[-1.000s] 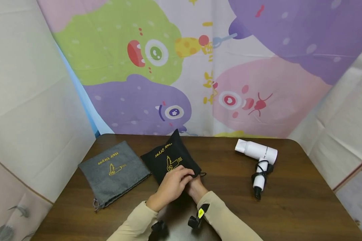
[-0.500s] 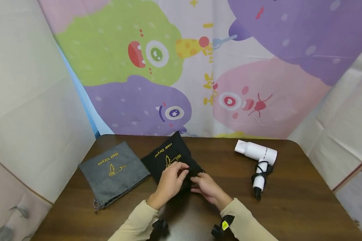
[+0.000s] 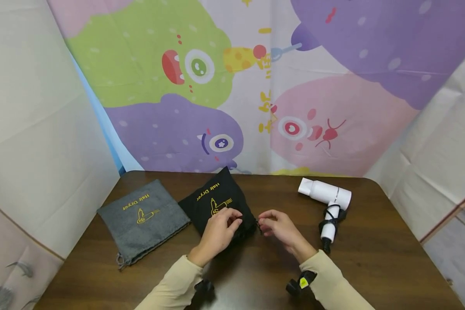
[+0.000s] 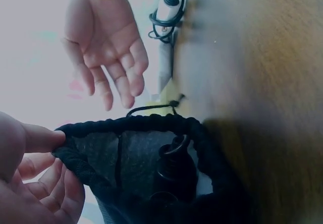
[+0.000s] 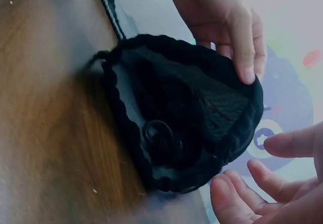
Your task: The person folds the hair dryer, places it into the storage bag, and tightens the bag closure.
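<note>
dark wood table [image 3: 372, 258], left hand [image 3: 217, 232] pinching black pouch [image 3: 217, 202] rim, right hand [image 3: 280, 226] loose, empty

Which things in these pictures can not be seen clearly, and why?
- What lies inside the black bag: left wrist view, dark and blurred.
- Whether the right hand touches the drawstring: head view, too small.
- Hair dryer cord: head view, too small to trace.

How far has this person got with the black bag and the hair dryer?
Done: the black bag has its mouth open, seen in both wrist views. In hand: the left hand pinches the rim; the right hand hovers open beside it, holding nothing. Left: the white hair dryer lies on the table, outside any bag. The grey bag lies flat.
</note>
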